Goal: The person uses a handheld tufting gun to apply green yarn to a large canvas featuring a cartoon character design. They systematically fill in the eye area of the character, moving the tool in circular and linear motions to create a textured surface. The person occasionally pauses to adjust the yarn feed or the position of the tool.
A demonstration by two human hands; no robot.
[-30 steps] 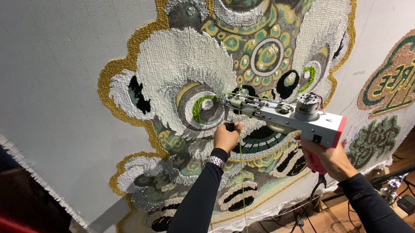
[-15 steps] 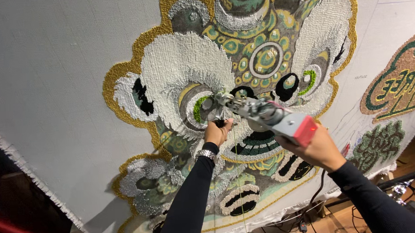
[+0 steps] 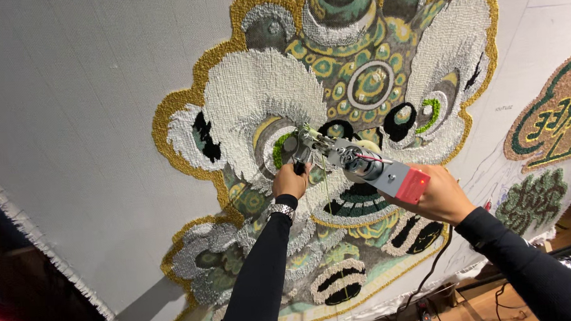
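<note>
A grey and red tufting gun is pressed with its tip against a large stretched cloth that bears a tufted lion-head design in white, gold and green. My left hand grips the front handle near the tip, by a bright green patch of the lion's eye. My right hand holds the rear red end of the tufting gun. Green yarn runs along the tool. Both arms wear black sleeves, and the left wrist has a bracelet.
A green and gold tufted emblem and a green tufted patch sit on the cloth at the right. Cables and a wooden floor show below. The cloth's frayed edge runs down the left side.
The tufting gun and both hands have moved left and slightly up across the design, toward the green patch of the eye. The view has shifted with them.
</note>
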